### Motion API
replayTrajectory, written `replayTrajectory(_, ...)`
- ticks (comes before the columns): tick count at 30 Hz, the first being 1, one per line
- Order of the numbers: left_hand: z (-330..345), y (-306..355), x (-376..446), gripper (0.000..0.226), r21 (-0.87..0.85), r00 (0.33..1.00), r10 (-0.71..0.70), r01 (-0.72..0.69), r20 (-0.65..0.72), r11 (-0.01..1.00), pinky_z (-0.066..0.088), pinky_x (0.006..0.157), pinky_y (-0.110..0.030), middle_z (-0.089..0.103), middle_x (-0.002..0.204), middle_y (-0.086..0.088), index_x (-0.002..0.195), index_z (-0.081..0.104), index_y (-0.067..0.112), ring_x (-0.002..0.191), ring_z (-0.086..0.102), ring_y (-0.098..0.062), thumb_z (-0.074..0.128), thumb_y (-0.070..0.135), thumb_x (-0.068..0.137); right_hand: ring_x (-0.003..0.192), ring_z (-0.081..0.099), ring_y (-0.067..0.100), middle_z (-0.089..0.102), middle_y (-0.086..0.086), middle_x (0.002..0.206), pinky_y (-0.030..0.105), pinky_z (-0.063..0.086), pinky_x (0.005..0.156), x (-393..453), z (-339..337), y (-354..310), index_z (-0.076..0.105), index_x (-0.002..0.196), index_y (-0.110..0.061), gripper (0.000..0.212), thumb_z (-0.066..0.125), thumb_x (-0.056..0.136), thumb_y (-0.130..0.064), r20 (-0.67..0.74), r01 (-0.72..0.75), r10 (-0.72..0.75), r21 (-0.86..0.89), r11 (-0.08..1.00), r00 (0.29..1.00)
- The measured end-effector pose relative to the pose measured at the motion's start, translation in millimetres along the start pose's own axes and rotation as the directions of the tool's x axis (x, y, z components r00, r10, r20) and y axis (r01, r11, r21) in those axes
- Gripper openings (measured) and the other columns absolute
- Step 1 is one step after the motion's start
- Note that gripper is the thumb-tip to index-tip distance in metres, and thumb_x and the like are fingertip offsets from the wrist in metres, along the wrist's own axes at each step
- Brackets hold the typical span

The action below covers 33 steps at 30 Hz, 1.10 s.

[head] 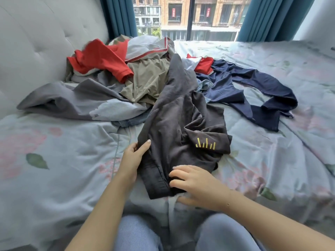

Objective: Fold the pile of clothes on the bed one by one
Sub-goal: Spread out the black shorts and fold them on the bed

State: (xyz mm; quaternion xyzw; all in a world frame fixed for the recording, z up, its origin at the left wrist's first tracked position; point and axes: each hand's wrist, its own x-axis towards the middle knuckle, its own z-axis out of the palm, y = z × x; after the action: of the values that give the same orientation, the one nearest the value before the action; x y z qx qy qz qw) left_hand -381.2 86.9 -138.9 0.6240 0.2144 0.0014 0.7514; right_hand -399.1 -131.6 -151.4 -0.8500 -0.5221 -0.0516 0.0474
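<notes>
Head view: both hands [135, 153] [194, 183] grip the dark garment [181, 120]; its far end overlaps the pile [141, 69].

Hidden and cut-off parts around the dark grey garment [174, 127]

The left hand [133, 156] has its fingers tucked behind the garment's left edge, only the thumb showing on top; the right hand [195, 183] has fingertips buried in the hem fold. A denim piece [130, 121] peeks out from under the garment, the rest covered. Behind it, the pile of clothes [126, 69] overlaps so that separate items cannot be counted. The bed [54, 160] runs off both side edges, and both forearms and knees are cropped at the bottom.
</notes>
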Motion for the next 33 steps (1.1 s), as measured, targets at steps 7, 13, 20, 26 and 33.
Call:
replayTrajectory(7, 12, 85, -19, 0.019, -0.130, 0.992, 0.129, -0.127, 0.002, 0.983, 0.056, 0.070, -0.029, 0.068, 0.101, -0.013, 0.103, 0.062, 0.007, 0.081, 0.068, -0.020, 0.070, 0.007, 0.086, 0.059, 0.039, 0.006, 0.046, 0.002, 0.065, 0.026, 0.034, 0.058, -5, -84, -2, 0.047, 0.086, -0.017, 0.012, 0.053, 0.097, -0.020, -0.095, -0.309, 0.514, 0.700, 0.643, 0.853)
replayTrajectory(13, 48, 178, -57, 0.033, -0.019, 0.919, 0.372, -0.377, -0.131, 0.926, 0.054, 0.076, -0.035, 0.062, 0.092, -0.005, 0.103, 0.059, 0.016, 0.079, 0.062, -0.019, 0.072, 0.000, 0.077, 0.060, 0.036, 0.001, 0.041, -0.014, 0.066, 0.015, 0.032, 0.059, -5, -188, 2, 0.049, 0.081, -0.016, 0.018, 0.047, 0.098, -0.011, -0.120, -0.185, 0.687, 0.917, 0.352, 0.716)
replayTrajectory(20, 84, 268, -101, 0.021, -0.080, 0.871, 0.491, -0.491, -0.025, 0.867, 0.053, 0.053, -0.024, 0.070, 0.087, -0.010, 0.104, 0.063, 0.011, 0.066, 0.067, -0.017, 0.069, 0.008, 0.084, 0.080, 0.053, 0.020, 0.055, 0.011, 0.086, 0.033, 0.045, 0.075, -3, -273, 26, 0.054, 0.090, -0.011, 0.012, 0.048, 0.092, -0.020, -0.139, 0.218, 0.757, 0.976, -0.004, 0.638)
replayTrajectory(26, 97, 193, -66, 0.042, 0.318, 0.941, 0.160, -0.256, 0.298, 0.913, 0.051, 0.076, -0.023, 0.066, 0.116, -0.004, 0.124, 0.055, 0.016, 0.100, 0.062, -0.014, 0.071, 0.023, 0.087, 0.072, 0.046, 0.018, 0.048, 0.003, 0.074, 0.032, 0.038, 0.064, -40, -217, 94, 0.050, 0.077, -0.017, 0.013, 0.048, 0.087, -0.026, 0.049, -0.176, 0.908, 0.984, 0.028, 0.417)
replayTrajectory(33, 79, 62, -24, 0.056, 0.746, 0.968, -0.119, -0.090, 0.222, 0.660, 0.045, 0.076, -0.025, 0.057, 0.123, -0.003, 0.134, 0.051, 0.014, 0.101, 0.054, -0.015, 0.069, 0.038, 0.086, 0.081, 0.054, 0.025, 0.060, 0.008, 0.090, 0.034, 0.037, 0.066, -117, -109, 121, 0.054, 0.093, -0.008, 0.023, 0.045, 0.100, -0.028, 0.108, -0.832, 0.839, 0.249, 0.496, 0.533)
